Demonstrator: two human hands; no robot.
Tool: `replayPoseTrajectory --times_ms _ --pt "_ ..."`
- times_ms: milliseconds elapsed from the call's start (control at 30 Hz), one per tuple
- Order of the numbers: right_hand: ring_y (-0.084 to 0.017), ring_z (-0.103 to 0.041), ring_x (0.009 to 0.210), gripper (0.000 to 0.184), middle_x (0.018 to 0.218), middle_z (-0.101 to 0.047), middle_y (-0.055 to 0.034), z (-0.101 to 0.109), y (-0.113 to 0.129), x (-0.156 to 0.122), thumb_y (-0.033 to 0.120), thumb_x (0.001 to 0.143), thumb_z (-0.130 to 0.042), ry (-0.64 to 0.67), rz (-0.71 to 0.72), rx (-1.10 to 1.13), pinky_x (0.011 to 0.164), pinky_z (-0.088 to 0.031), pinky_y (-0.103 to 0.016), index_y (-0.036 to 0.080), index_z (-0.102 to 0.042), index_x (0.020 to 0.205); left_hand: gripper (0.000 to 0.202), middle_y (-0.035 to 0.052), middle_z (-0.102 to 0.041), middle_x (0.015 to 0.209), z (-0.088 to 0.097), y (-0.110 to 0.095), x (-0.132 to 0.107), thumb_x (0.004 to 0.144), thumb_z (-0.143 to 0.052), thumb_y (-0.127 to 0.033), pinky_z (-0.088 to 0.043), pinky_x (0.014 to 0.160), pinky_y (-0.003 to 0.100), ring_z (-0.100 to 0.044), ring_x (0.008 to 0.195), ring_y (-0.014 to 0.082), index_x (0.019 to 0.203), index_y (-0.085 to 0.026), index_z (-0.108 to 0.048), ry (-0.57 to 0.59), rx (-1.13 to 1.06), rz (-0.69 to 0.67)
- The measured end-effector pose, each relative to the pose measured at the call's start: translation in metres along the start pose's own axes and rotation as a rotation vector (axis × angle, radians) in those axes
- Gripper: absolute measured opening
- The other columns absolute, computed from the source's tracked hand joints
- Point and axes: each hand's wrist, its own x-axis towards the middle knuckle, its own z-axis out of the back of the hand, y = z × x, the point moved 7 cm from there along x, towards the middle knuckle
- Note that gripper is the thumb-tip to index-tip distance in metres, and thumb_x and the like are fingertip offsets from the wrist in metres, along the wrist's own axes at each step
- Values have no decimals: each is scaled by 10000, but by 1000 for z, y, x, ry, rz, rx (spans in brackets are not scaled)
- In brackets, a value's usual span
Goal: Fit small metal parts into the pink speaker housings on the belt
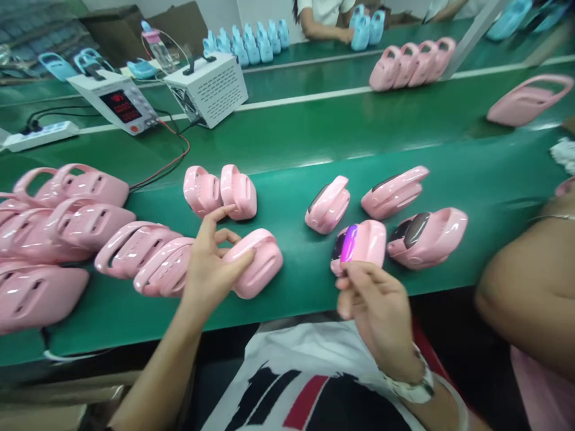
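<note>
My left hand (pixel 213 263) has its thumb on the side of a pink plastic device with a loop handle (pixel 258 269), fingers curled behind it. Its index finger stretches out to a second pink device (pixel 240 194) behind. My right hand (pixel 380 302) is closed, thumb and fingertips pinched at the lower end of a shiny purple strip (pixel 349 242). That strip lies on the front of another pink device (pixel 372 239); whether it is film or a lit window I cannot tell. Close by on the right is a pink device with a dark window (pixel 431 239).
Many pink devices (pixel 99 224) crowd the left of the green table (pixel 287 335). Two more pink devices (pixel 326 206) (pixel 393 194) stand behind my right hand. A power supply (pixel 114 102) with red-black wires sits back left. A neighbour's arm (pixel 534 287) is at right.
</note>
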Motion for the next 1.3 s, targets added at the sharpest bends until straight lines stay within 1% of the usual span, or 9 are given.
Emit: replayPoseTrajectory --times_ms 133,267,400,500,567,633,833,1167,1300 --pt "-82 -563 363 278 619 -703 -10 -45 -55 0 412 694 -826 151 -203 96 388 -476 -202 159 -714 715 576 -37 -529 789 -23 3 -43 722 -728 -238 -430 407 156 -511 490 59 1260 -209 -525 15 -259 131" --pt "-78 -567 378 309 599 -683 8 -43 -78 2 412 656 -848 94 -269 175 394 -480 -186 154 -684 702 455 -1 -557 898 -38 9 -75 764 -730 -237 -530 494 174 -622 622 93 1180 -237 -548 25 -532 202" --pt "-74 -564 395 319 628 -685 10 -34 -82 1 432 674 -838 93 -297 133 397 -463 -183 160 -680 728 355 -25 -530 845 -29 15 -87 804 -715 -191 -536 553 160 -605 661 78 1129 -269 -598 -137 -612 205" --pt "-57 -513 394 278 583 -643 30 -35 -83 -1 419 725 -807 137 -276 66 398 -423 -179 168 -688 727 194 -6 -588 848 -15 17 -82 830 -686 -167 -550 675 195 -613 772 108 1007 -246 -680 -216 -442 81" --pt "-64 -513 390 262 596 -663 16 -36 -83 -2 411 734 -797 149 -280 15 399 -422 -194 169 -699 728 86 8 -631 875 -1 22 -76 847 -655 -166 -548 783 243 -623 884 146 892 -222 -702 -339 -319 -15" --pt "-83 -537 386 267 644 -709 -18 -37 -83 -4 417 717 -800 146 -300 -22 398 -445 -221 166 -709 720 82 12 -664 917 4 34 -69 845 -643 -180 -532 876 289 -630 946 171 890 -214 -702 -394 -292 -26" --pt "-71 -501 350 223 602 -712 -31 -36 -77 -4 365 715 -791 113 -248 -106 370 -408 -210 160 -710 678 304 44 -672 1156 -40 66 -55 813 -558 -237 -510 921 305 -627 1078 216 1104 -214 -642 -46 -452 217" --pt "-68 -478 332 279 606 -694 -19 -38 -78 -8 404 763 -751 159 -281 -117 368 -394 -226 167 -657 648 312 51 -633 1133 -48 66 -60 797 -556 -302 -485 896 283 -603 1027 203 1096 -219 -596 -82 -479 238" --pt "-38 -372 347 272 548 -584 36 -41 -82 -6 409 741 -765 207 -270 -99 334 -258 -200 166 -649 700 293 38 -636 1114 -48 65 -60 809 -563 -287 -485 872 266 -605 1003 187 1093 -227 -599 -82 -491 208"
